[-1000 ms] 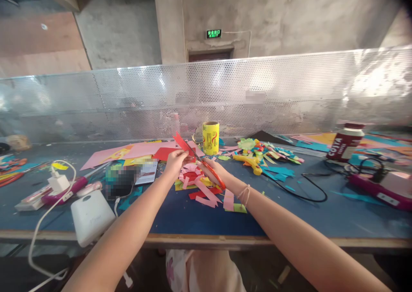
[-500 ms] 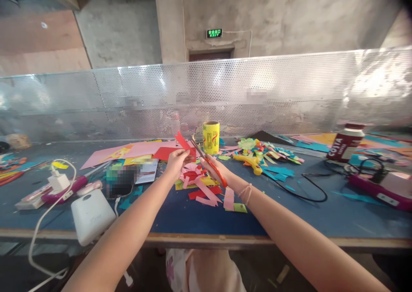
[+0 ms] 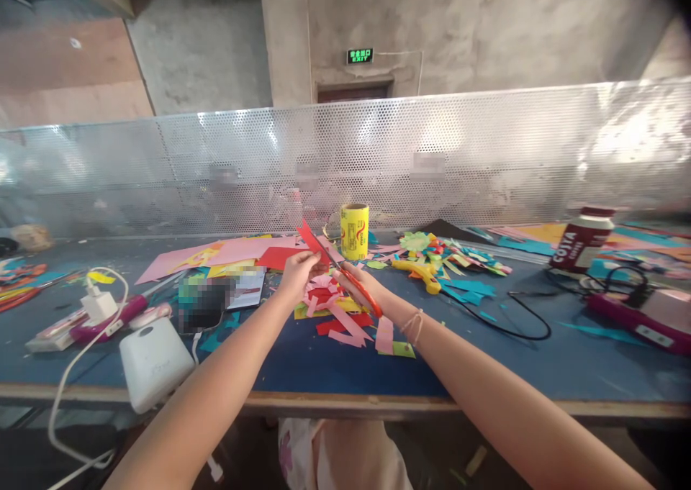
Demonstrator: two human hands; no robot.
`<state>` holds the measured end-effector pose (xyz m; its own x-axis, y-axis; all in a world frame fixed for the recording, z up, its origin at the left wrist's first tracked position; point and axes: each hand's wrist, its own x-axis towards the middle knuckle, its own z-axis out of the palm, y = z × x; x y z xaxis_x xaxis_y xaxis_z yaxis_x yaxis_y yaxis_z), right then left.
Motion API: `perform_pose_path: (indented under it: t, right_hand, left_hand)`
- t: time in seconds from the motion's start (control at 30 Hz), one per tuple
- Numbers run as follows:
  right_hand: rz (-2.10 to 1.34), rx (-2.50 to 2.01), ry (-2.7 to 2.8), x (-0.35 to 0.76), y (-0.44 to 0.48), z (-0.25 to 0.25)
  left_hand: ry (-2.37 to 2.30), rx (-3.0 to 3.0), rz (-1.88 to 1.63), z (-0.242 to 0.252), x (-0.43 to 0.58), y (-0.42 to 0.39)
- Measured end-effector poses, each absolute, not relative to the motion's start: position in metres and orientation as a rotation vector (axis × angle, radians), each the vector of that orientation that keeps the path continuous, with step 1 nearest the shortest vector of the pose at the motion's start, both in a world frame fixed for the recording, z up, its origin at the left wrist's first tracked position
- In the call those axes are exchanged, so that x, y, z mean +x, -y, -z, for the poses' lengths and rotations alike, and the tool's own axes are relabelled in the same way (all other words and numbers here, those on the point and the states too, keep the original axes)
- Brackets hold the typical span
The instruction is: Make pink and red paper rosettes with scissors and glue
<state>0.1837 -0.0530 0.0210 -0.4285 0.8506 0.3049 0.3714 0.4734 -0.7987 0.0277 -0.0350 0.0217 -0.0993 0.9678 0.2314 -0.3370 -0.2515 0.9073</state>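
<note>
My left hand (image 3: 300, 273) pinches a strip of red paper (image 3: 308, 237) that stands up beyond the fingertips. Closed round the orange handles of the scissors (image 3: 370, 298) is my right hand (image 3: 356, 281). The dark blades reach up and left, against the red strip. Whether they are cutting through it I cannot tell. Below both hands lies a heap of pink strips (image 3: 348, 322), with a red strip (image 3: 345, 323) and yellow and green scraps. A larger sheet of red paper (image 3: 278, 257) lies flat behind my left hand.
Behind the hands stands a yellow tape roll (image 3: 354, 232). To the right are a yellow glue gun (image 3: 424, 273), its black cord and a brown bottle (image 3: 581, 239). Leftward are a white power bank (image 3: 155, 364), a phone (image 3: 202, 304) and cables. A perforated metal screen (image 3: 345, 162) borders the table.
The red strip and the scissors have shifted slightly to the right, and the blades now lie closer against the strip. Both hands keep their grip.
</note>
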Motion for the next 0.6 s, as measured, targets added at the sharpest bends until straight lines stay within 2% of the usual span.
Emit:
perform_pose_path:
  t: [0.4,0.6]
  right_hand:
    - [-0.515,-1.124,2.08,0.1772,0.0488,-0.0161]
    - [-0.583,-1.087,2.045,0.1766,0.0507,-0.0127]
  left_hand:
    - [-0.837,1.044,-1.545,-0.023,0.0269,0.0362]
    - [-0.85,1.061,-1.523,-0.0216,0.0258,0.0364]
